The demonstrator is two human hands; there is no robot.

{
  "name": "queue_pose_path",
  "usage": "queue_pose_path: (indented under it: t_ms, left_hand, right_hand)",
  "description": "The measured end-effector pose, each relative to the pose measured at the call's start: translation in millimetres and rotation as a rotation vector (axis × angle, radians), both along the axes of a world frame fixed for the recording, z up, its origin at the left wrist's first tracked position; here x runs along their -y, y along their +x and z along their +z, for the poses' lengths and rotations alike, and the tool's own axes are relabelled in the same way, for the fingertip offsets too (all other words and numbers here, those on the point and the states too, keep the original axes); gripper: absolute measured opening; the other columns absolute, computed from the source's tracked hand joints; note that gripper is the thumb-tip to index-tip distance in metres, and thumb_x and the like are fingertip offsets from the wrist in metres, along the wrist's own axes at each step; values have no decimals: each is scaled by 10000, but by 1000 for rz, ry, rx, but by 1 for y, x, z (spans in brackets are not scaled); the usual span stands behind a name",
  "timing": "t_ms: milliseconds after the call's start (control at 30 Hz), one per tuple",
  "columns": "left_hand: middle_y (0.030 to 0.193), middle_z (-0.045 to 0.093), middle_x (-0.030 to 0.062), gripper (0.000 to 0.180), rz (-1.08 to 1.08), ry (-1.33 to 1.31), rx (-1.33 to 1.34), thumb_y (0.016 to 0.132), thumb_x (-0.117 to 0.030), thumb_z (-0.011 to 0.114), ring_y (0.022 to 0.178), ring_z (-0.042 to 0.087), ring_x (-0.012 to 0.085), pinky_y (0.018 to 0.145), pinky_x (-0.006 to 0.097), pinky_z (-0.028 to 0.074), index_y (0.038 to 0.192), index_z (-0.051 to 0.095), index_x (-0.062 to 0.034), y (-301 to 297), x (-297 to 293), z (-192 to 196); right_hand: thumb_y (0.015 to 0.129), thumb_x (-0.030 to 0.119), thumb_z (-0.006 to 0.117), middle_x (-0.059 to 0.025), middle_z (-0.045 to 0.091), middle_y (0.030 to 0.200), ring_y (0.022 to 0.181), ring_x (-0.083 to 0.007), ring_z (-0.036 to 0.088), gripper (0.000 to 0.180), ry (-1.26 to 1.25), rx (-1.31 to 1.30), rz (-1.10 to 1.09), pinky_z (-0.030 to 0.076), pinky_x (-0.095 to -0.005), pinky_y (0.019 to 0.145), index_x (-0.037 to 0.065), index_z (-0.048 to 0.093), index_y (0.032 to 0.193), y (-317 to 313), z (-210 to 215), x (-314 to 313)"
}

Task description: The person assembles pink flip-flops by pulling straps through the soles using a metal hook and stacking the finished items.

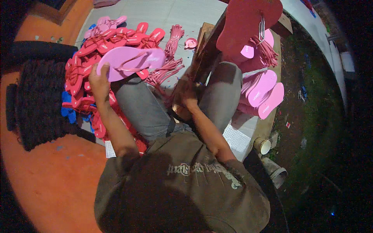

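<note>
My left hand (100, 82) grips a pink flip-flop (130, 62) by one end, thumb on its upper face. A pink strap is fitted across it. The flip-flop is held above a heap of red flip-flops (83, 73). Between my knees, my right hand (187, 97) is curled low beside a narrow wooden board (199, 64); shadow hides what its fingers hold. At the board's far end stands a dark red sole (246, 27), with a bent metal hook (261, 29) against its face.
Bundles of pink straps (175, 40) lie beyond my left knee. Pink soles (262, 93) stand in a row right of my right leg, near another strap bundle (266, 52). A dark stack (40, 99) is far left. A tilted bucket (276, 174) sits at lower right.
</note>
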State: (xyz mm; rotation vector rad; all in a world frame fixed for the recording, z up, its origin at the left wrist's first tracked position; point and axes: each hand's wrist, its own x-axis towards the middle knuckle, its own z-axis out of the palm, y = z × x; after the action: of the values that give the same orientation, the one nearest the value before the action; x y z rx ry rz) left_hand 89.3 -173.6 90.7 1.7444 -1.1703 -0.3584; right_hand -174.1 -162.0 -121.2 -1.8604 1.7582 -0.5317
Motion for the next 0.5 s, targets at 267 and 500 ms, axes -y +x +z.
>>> queue_pose_path:
  t_ms: [267, 500]
  left_hand:
    - [923, 567, 215, 324, -196, 350, 146, 774, -227, 555, 872, 556, 338, 735, 389, 426, 1024, 492, -30, -41, 23, -88]
    - [855, 555, 276, 368, -449, 700, 205, 769, -256, 524, 852, 533, 415, 765, 453, 418, 978, 476, 43, -149, 4, -224]
  right_hand:
    - [795, 218, 570, -103, 613, 792, 653, -191, 602, 285, 387, 735, -276, 495, -272, 582, 21, 540, 998, -28, 91, -13]
    - [785, 161, 593, -108, 608, 712, 630, -140, 603, 241, 75, 776, -307, 458, -271, 544, 12, 583, 974, -58, 152, -39]
